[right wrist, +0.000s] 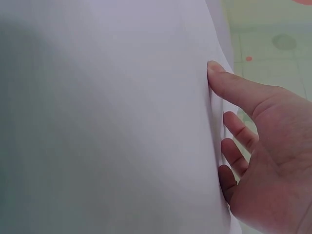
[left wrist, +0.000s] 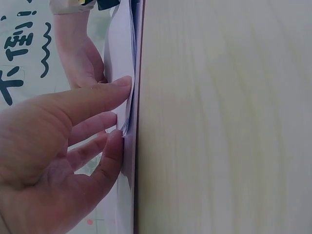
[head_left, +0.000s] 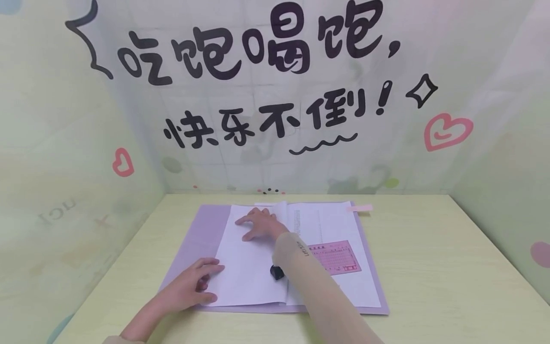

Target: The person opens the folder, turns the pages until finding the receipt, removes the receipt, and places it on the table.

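An open purple folder (head_left: 210, 229) lies on the table with white paper sheets (head_left: 251, 260) in it. My right hand (head_left: 259, 224) reaches across to the far part of the left page, fingers spread. In the right wrist view its thumb (right wrist: 219, 80) touches the page near the edge, and the other fingertips lie along that edge. At the near left corner of the page rests my left hand (head_left: 193, 286), thumb and fingers apart. In the left wrist view, its thumb (left wrist: 119, 87) and fingertips touch the paper edges. A pink printed slip (head_left: 339, 258) lies on the right page, partly hidden by the right sleeve.
A pale pink tab (head_left: 361, 208) sticks out past the right page's far edge. A small black object (head_left: 277, 272) shows beside the right sleeve. Pale wood table (head_left: 438, 267) surrounds the folder, and a printed curtain (head_left: 240, 167) hangs behind.
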`<state>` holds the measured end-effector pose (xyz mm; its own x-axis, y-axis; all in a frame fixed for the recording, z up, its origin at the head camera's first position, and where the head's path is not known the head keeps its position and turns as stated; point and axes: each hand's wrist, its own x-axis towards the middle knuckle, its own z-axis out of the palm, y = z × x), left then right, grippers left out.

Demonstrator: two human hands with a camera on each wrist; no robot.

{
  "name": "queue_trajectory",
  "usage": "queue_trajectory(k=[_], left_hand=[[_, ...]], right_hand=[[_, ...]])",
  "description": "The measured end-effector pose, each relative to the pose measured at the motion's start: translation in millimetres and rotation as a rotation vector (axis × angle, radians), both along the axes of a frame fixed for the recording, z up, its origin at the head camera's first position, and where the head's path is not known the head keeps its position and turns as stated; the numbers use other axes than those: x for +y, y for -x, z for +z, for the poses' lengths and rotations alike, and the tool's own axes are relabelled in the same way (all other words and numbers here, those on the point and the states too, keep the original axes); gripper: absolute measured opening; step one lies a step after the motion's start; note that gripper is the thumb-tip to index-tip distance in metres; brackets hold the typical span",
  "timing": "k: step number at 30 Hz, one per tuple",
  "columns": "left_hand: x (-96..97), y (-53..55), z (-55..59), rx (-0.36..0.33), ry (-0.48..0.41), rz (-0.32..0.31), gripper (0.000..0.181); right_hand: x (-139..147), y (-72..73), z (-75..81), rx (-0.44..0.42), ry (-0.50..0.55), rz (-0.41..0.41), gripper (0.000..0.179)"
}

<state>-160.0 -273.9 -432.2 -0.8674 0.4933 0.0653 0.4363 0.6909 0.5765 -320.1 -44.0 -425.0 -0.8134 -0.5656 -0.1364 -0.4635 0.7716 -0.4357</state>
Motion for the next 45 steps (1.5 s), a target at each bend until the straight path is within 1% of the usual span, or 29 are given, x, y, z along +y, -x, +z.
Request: queue_trajectory(k=[6, 12, 18, 23, 25, 28, 30, 34, 37, 40, 42, 45], left_hand=[[1.4, -0.3, 2.7, -0.021, 0.006, 0.009, 0.066], [2.3, -0.1, 3.5, -0.012, 0.027, 0.015, 0.066], [1.9, -0.5, 3.6, -0.001, 0.04, 0.013, 0.066], [2.5, -0.1, 2.7, -0.02, 0.03, 0.009, 0.066], [2.7, 0.2, 2.6, -0.022, 0.03, 0.01, 0.066], [2.7, 0.5, 2.8, -0.022, 0.029, 0.015, 0.066], [2.5, 0.2, 3.1, -0.025, 0.028, 0.017, 0.066], [2.4, -1.0, 2.2, -0.033, 0.017, 0.021, 0.067], [2.4, -2.6, 1.8, -0.031, 0.01, 0.021, 0.067], [2.6, -2.6, 1.7, -0.025, 0.003, 0.014, 0.067], [3.0, -2.2, 2.4, -0.02, 0.003, 0.011, 0.067], [3.1, -1.9, 3.8, -0.021, -0.003, 0.008, 0.066]], right_hand=[[0.7, -1.0, 0.3, 0.0, 0.003, -0.004, 0.054], [0.1, -2.2, 0.5, 0.003, 0.006, -0.012, 0.055], [-1.8, -6.0, 4.7, -0.004, -0.008, -0.008, 0.053], [3.4, -5.2, 8.3, -0.037, -0.002, 0.001, 0.052], [7.8, -3.3, 9.8, -0.058, 0.036, 0.01, 0.053], [14.7, -0.5, 13.2, -0.062, 0.129, 0.039, 0.052], [19.6, -0.1, 17.3, -0.063, 0.202, 0.041, 0.051], [32.5, -3.0, 24.9, -0.032, 0.334, 0.017, 0.046], [46.9, -9.7, 31.3, 0.001, 0.41, -0.012, 0.041], [66.2, -17.7, 37.8, 0.013, 0.453, -0.03, 0.04], [79.8, -23.2, 41.4, 0.009, 0.464, -0.046, 0.04], [98.6, -30.6, 42.6, 0.007, 0.464, -0.069, 0.039]])
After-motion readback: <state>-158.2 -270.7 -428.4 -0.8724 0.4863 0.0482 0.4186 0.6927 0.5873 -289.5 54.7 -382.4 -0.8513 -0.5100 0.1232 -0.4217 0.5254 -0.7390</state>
